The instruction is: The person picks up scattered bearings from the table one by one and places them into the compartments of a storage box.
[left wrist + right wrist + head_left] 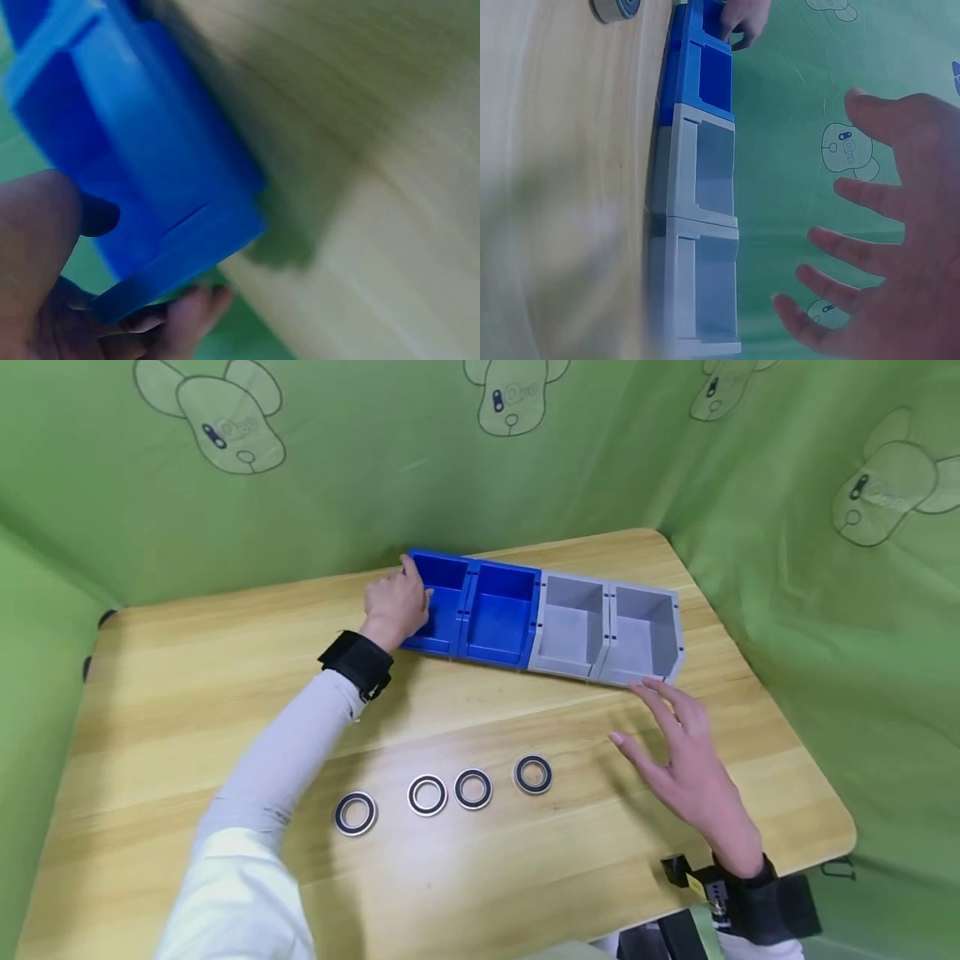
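Note:
My left hand [396, 607] holds the left end wall of the leftmost blue bin [430, 645]. In the left wrist view the thumb [97, 214] is inside that bin and the fingers [191, 311] are outside the wall. A second blue bin [498, 578] and two grey bins [573, 592] adjoin it, forming one slanting row. My right hand [686, 768] hovers over the table near the rightmost grey bin [643, 603], fingers spread and holding nothing. Several ring-shaped bearings, black-faced with metal rims, lie in front of the bins, the leftmost bearing [341, 817] below my left forearm.
The wooden table [247, 693] has rounded corners at the right. Green fabric [360, 477] with printed bear heads encloses its back and sides. Among the bearings, the rightmost bearing [547, 774] lies apart from a close middle pair. Black straps [358, 662] circle both wrists.

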Available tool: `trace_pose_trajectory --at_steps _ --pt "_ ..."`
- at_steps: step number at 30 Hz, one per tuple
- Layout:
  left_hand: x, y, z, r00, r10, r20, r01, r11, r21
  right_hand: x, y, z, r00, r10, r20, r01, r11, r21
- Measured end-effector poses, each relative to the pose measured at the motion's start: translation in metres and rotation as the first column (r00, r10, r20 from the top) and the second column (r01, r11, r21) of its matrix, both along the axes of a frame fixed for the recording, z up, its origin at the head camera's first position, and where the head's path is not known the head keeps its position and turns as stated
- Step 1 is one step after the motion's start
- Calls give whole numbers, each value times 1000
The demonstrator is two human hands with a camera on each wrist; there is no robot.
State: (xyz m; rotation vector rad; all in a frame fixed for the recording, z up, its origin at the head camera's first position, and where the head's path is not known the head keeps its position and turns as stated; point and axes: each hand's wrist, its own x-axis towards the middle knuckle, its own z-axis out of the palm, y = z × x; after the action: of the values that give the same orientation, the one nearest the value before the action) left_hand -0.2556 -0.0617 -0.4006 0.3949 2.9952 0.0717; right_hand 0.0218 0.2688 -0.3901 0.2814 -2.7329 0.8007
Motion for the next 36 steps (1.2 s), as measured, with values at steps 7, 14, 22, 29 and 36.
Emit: trace_pose_trajectory --at_steps 7,14,22,29,36 --pt "-12 -20 -18 993 116 2 -116 991 64 -10 -8 -5 999 38 -5 -38 999 22" --pt "-12 -36 -13 987 149 60 -154 983 96 -34 -6 -1 999 17 27 -17 1000 -11" --pt "0 -56 -8 977 198 83 -206 973 105 -97 24 3 988 -156 18 156 988 2" --pt "20 -68 -8 970 237 59 -243 961 134 -163 47 -7 914 -243 324 204 967 150" --pt "38 -83 -11 952 296 72 -305 934 185 -203 34 -22 893 -159 421 80 976 201"
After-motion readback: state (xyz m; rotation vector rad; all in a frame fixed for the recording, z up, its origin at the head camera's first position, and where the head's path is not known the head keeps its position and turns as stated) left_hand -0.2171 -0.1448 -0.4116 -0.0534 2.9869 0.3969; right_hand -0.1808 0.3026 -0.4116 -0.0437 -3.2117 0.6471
